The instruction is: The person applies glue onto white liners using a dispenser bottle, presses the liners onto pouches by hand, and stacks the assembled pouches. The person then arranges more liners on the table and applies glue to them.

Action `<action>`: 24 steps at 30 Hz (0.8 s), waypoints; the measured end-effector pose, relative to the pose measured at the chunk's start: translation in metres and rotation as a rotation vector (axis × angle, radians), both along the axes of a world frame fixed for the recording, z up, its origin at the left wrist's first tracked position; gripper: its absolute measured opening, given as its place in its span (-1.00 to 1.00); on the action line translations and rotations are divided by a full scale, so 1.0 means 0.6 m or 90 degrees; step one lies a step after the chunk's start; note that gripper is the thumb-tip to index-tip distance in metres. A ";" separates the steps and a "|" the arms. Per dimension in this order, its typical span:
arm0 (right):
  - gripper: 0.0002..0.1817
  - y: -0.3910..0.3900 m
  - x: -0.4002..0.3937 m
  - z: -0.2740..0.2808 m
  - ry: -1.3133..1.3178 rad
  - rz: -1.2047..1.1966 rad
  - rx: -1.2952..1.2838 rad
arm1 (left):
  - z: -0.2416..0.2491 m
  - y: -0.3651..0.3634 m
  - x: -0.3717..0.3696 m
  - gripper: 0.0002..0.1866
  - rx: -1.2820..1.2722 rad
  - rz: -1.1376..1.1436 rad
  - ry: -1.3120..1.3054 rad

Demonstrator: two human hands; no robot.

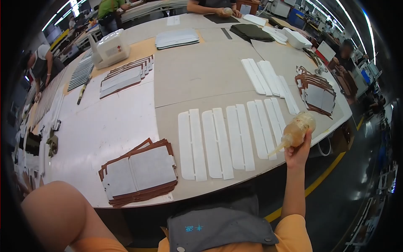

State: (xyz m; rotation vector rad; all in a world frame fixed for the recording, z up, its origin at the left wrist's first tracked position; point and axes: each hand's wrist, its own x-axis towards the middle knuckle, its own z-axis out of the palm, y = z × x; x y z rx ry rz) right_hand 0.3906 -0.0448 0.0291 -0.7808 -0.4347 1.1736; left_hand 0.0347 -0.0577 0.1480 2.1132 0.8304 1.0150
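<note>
1. Right hand (297,154), 4 o'clock: fingers wrapped around the squeeze bottle; one item held.
2. Squeeze bottle (299,127), 4 o'clock: translucent, amber contents, tilted, nozzle pointing down-left over the row's right end. Risk: a tight grip at this tilt could drip onto pieces unintended.
3. White strips (241,136), row from 6 to 4 o'clock: laid flat in pairs, narrow gaps. Risk: a brushing wrist or nozzle could skew them; stray fluid could bridge a gap.
4. Brown-edged stack (140,172), 7 o'clock: uneven layers near the tabletop (197,88) edge. Risk: a passing left arm (54,210) could snag and shift it.
5. Left hand: not visible; grip cannot be told.
</note>
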 end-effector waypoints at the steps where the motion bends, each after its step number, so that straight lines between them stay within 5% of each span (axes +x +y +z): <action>1: -0.49 -0.002 0.001 -0.001 -0.004 0.003 0.004 | -0.002 0.000 0.001 -0.61 0.002 0.001 -0.001; 15: -0.49 -0.009 0.008 0.002 0.043 -0.017 -0.014 | -0.010 0.016 0.008 -0.64 0.054 0.019 -0.030; 24: -0.46 -0.002 0.006 0.000 0.016 -0.027 -0.022 | 0.088 -0.032 -0.033 -0.66 0.321 -0.034 -0.148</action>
